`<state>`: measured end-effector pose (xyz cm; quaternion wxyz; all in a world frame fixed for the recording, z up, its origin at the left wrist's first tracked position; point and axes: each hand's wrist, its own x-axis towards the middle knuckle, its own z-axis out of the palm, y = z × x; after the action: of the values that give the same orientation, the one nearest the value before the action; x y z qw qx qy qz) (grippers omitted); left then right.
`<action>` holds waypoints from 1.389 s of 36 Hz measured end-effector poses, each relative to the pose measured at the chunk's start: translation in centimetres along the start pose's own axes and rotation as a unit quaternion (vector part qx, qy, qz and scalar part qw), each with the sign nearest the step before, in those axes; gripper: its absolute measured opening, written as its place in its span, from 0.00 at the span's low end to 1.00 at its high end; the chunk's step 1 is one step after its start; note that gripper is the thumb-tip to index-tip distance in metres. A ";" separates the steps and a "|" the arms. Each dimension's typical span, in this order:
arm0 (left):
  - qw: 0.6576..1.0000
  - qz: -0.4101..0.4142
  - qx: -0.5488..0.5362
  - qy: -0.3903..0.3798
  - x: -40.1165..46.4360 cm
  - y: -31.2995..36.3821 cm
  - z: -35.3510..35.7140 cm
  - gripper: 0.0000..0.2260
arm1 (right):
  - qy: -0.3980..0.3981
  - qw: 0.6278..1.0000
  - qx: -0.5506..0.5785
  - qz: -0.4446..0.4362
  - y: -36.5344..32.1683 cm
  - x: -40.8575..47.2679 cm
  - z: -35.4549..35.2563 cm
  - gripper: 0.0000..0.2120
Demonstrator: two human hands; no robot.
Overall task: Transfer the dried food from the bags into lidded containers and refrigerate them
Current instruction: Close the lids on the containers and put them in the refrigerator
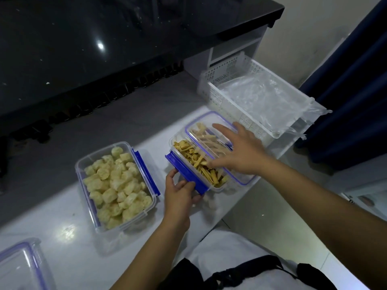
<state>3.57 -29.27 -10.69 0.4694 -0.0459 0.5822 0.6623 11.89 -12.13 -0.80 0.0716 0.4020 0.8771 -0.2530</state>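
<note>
Blue clip of the strip-filled container pinched in our left hand | our right hand, fingers spread flat, presses its clear lid, hiding part | white counter | corner lid cut off.

A glossy black counter is reflecting a ceiling light above a white tabletop, while a dark blue curtain is hanging against a pale wall.
</note>
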 end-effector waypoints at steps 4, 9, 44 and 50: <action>1.000 0.011 0.004 -0.014 0.2 0.0 -0.1 0.29 | -0.013 0.995 -0.100 -0.009 2.3 -3.2 0.4 0.53; 1.000 0.016 0.018 -0.010 0.5 -0.2 -0.1 0.30 | -0.014 0.985 -0.170 -0.009 4.6 -5.8 1.8 0.50; 0.999 0.036 0.021 -0.005 -0.2 0.0 0.3 0.30 | 0.016 0.995 -0.094 0.004 -0.6 0.0 5.5 0.51; 1.000 0.023 0.014 0.004 -0.1 -0.1 0.1 0.30 | 0.005 0.995 -0.096 -0.009 0.4 -0.6 5.3 0.52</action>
<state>3.74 -29.19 -10.69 0.4524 -0.0288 0.5943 0.6644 12.17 -14.94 -5.29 0.1033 0.3862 0.9013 -0.1667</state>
